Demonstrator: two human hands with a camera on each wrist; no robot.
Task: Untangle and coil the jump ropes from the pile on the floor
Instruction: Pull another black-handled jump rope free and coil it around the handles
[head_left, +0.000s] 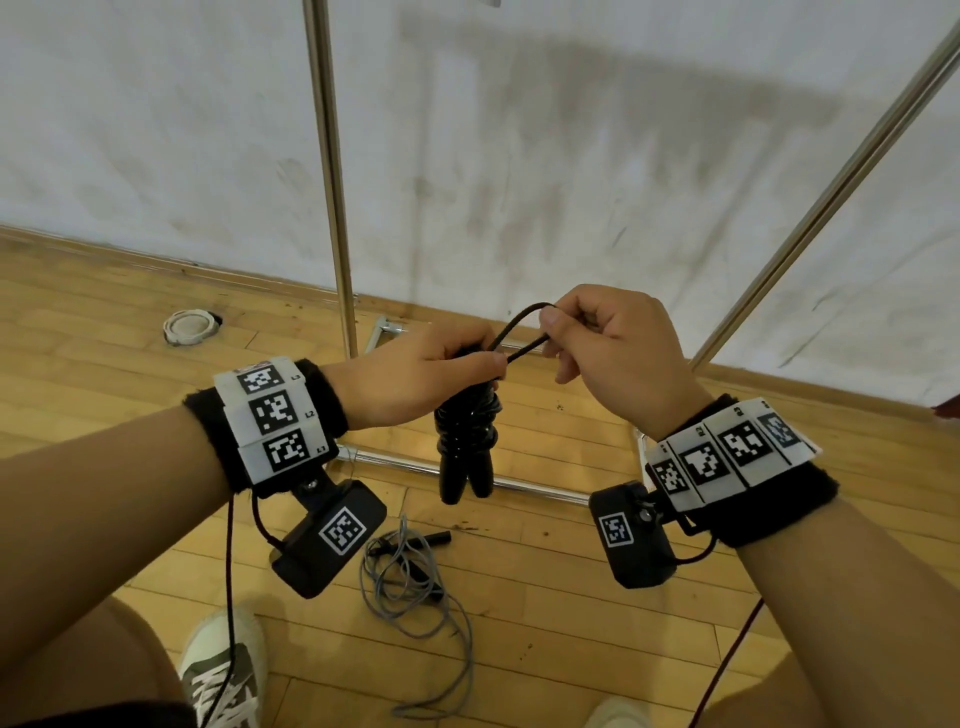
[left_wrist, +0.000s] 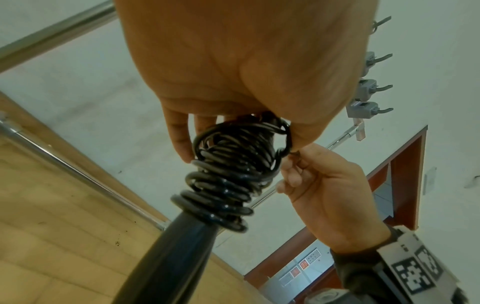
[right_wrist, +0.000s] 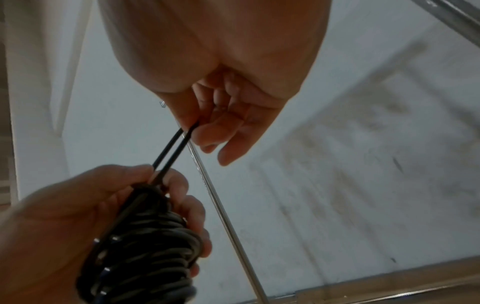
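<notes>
Head view, left hand: the left hand (head_left: 426, 379) is gripping the top of the black jump rope (head_left: 465, 441), which is wound into a tight bundle over its two handles and is hanging in the air above the floor (head_left: 545, 597).
Head view, right hand: the right hand (head_left: 613, 353) is pinching the end loop (head_left: 522, 332) between thumb and forefinger, to the right of the bundle.
Head view, floor: a grey jump rope (head_left: 410, 587) is lying loose and tangled near the person's shoe (head_left: 223, 670), not yet coiled.
Left wrist view: the coils (left_wrist: 228, 181) are sitting stacked above one handle (left_wrist: 171, 257), with the left fingers (left_wrist: 179, 135) curling round the upper turns.
Right wrist view: two strands of the loop (right_wrist: 171, 150) are running taut from the right fingertips (right_wrist: 205, 135) down into the left fist (right_wrist: 109, 201).
Risk, slip: the loop is probably being tucked or pulled snug; if the pinch is slipping, the stiff glossy cord is likely springing back and loosening the top turns.
Risk, overpull: pulling too hard is liable to be dragging turns off the handles' top end.
Risk, grip: a slackening left hand is likely letting the bundle drop onto the grey rope and tangle again.
</notes>
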